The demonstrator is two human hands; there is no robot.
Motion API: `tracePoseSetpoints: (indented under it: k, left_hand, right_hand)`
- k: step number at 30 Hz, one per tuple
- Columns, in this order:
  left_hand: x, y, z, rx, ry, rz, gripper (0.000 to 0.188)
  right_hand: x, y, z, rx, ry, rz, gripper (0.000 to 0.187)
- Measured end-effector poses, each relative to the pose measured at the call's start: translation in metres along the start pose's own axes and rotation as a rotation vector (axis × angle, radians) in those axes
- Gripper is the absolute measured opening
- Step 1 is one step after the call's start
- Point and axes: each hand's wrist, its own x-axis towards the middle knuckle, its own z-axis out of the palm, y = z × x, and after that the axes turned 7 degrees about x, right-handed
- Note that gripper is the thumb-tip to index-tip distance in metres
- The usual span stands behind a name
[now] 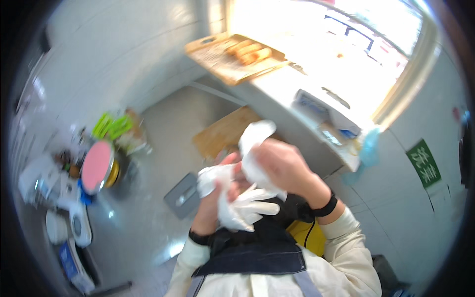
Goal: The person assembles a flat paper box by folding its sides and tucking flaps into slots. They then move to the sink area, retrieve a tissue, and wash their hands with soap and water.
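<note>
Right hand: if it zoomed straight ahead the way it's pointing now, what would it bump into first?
Beyond the blurry white thing it holds, the right hand would probably meet the wooden board. Depth is unclear, though, so it might pass above it.

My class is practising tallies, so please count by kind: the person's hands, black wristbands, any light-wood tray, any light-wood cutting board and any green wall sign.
Left hand and right hand: 2
Black wristbands: 2
Rectangular light-wood tray: 1
Rectangular light-wood cutting board: 1
Green rectangular wall sign: 1
Total: 7
</note>
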Motion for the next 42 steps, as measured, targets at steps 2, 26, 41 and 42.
tracePoseSetpoints:
  k: [2,26,41,42]
  left_hand:
    - [-0.013,-0.004,-0.006,0.255,0.122,-0.063,0.026]
    - [-0.139,-0.042,-0.198,0.633,0.813,-0.184,0.043]
    - [-0.084,0.025,-0.115,0.326,0.571,0.019,0.026]
    - [-0.076,0.014,-0.123,0.313,0.595,0.008,0.029]
  right_hand:
    - [-0.016,-0.003,0.05,0.049,-0.231,-0.152,0.011]
    - [-0.034,0.077,0.285,0.115,-0.512,0.934,0.061]
    - [0.072,0.039,-0.155,-0.607,0.39,0.947,0.08]
    - [0.073,0.05,-0.181,-0.54,0.374,1.021,0.078]
